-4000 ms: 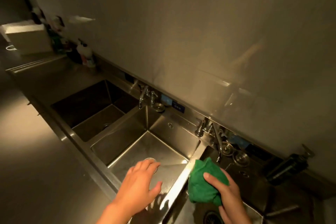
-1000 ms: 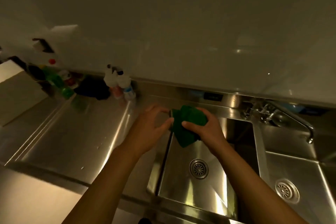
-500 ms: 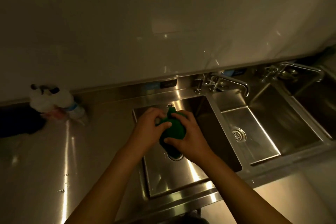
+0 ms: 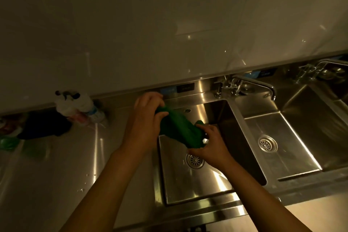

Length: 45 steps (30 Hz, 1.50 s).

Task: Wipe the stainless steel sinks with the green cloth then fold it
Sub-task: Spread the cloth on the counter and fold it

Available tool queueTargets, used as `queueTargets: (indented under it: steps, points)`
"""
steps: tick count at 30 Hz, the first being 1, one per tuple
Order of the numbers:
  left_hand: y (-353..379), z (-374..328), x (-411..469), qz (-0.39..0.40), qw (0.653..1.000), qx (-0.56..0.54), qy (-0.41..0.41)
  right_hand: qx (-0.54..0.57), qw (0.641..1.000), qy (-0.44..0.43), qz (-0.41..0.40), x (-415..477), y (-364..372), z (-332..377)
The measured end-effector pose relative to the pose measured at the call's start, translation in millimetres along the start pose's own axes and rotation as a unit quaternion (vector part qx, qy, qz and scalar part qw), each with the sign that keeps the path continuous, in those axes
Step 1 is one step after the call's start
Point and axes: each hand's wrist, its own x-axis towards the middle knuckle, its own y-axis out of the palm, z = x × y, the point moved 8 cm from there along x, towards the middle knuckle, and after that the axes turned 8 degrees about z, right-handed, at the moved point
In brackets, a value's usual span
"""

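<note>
Spreading apart since a moment ago, the right hand [image 4: 209, 147], nearer, pinches one end of the green cloth [image 4: 178, 130] while the left hand [image 4: 145, 118], farther, grips the other, stretching it above the left sink [image 4: 188, 184]. Wiping looks done; folding seems barely begun.

Comm. kitchen: s/s multi-bay sinks [image 4: 180, 184], steel counter [image 4: 56, 165].

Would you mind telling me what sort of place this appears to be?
Most likely a commercial kitchen's washing-up station: a row of deep stainless steel sink basins set in a long stainless steel counter, chrome swivel faucets mounted behind them, and white spray bottles clustered at the counter's back.
</note>
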Motion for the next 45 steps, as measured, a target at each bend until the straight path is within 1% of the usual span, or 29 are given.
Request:
queueTargets:
  steps: [3, 7, 11, 14, 16, 18, 20, 22, 24, 26, 29, 34, 36, 39, 41, 43, 45]
  points:
    - [-19, -14, 0, -0.027, 0.999, 0.013, 0.028, 0.019, 0.999, 0.016, 0.020, 3, 14, -16]
    - [-31, -31, 7, -0.022, 0.997, 0.048, 0.058, -0.005, 0.999, 0.027, 0.038, 10, 24, -25]
    - [-32, -47, 16, -0.005, 0.995, 0.071, 0.064, -0.029, 0.998, 0.036, 0.052, 9, 13, -13]
    - [-35, -57, 22, -0.011, 0.996, 0.053, 0.071, 0.014, 0.999, 0.038, 0.034, 10, -7, 1]
    - [-37, -59, 24, -0.001, 0.998, 0.014, 0.068, 0.037, 0.999, 0.007, 0.007, 14, -25, 24]
    - [-32, -59, 25, 0.040, 0.997, -0.018, 0.071, 0.060, 0.997, -0.040, 0.000, 18, -40, 54]
    - [-23, -61, 22, 0.086, 0.993, -0.021, 0.083, 0.087, 0.992, -0.085, 0.023, 20, -50, 88]
    - [-17, -60, 21, 0.113, 0.989, -0.018, 0.091, 0.092, 0.984, -0.137, 0.063, 18, -52, 122]
    - [-17, -60, 20, 0.120, 0.987, -0.019, 0.104, 0.091, 0.975, -0.176, 0.104, 15, -46, 147]
    - [-21, -61, 20, 0.118, 0.986, -0.017, 0.119, 0.060, 0.975, -0.178, 0.119, 17, -39, 159]
    - [-30, -58, 19, 0.120, 0.983, -0.006, 0.139, 0.015, 0.978, -0.183, 0.099, 22, -35, 164]
    - [-40, -45, 13, 0.114, 0.983, 0.018, 0.141, -0.005, 0.982, -0.177, 0.067, 24, -26, 162]
    - [-42, -41, 11, 0.101, 0.984, 0.035, 0.139, -0.012, 0.986, -0.165, 0.031, 24, -28, 160]
    - [-47, -29, 8, 0.085, 0.987, 0.052, 0.123, -0.028, 0.986, -0.158, -0.040, 20, -36, 162]
    - [-49, -20, 6, 0.074, 0.990, 0.056, 0.104, -0.053, 0.984, -0.156, -0.074, 16, -42, 167]
    - [-50, -13, 4, 0.067, 0.991, 0.075, 0.084, -0.082, 0.980, -0.160, -0.082, 12, -44, 173]
    - [-50, -7, 3, 0.066, 0.990, 0.105, 0.072, -0.138, 0.971, -0.176, -0.082, 6, -42, 185]
